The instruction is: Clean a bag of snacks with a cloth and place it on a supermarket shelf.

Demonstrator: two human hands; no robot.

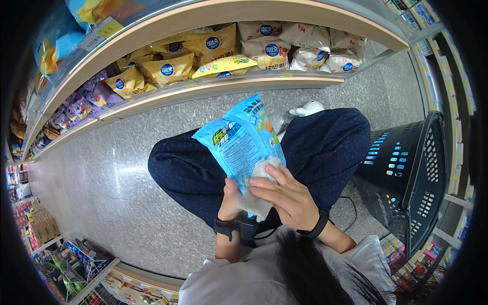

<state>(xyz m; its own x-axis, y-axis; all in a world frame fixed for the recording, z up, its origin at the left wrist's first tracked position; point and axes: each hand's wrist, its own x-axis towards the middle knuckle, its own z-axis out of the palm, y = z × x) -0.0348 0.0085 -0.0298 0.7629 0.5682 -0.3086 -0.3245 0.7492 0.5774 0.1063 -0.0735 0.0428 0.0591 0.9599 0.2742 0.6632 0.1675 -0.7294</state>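
Note:
A blue snack bag [232, 148] with printed writing is held up over my lap, tilted, its back panel facing me. My left hand [229, 200] grips the bag's lower left edge; most of its fingers are hidden behind the bag. With spread fingers, my right hand [288, 194] presses a crumpled grey-white cloth [256, 204] against the bag's lower part. The cloth hangs below the bag's bottom corner, between both hands. Dark bands circle both wrists.
Before me, a low shelf [213, 84] holds yellow chip bags [167, 70], white chip bags [271, 51] and purple bags [99, 91]. Above it runs a higher shelf edge [228, 8]. On my right stands a black plastic basket [396, 167]. Cartons [44, 225] and wire bins [85, 255] stand at left.

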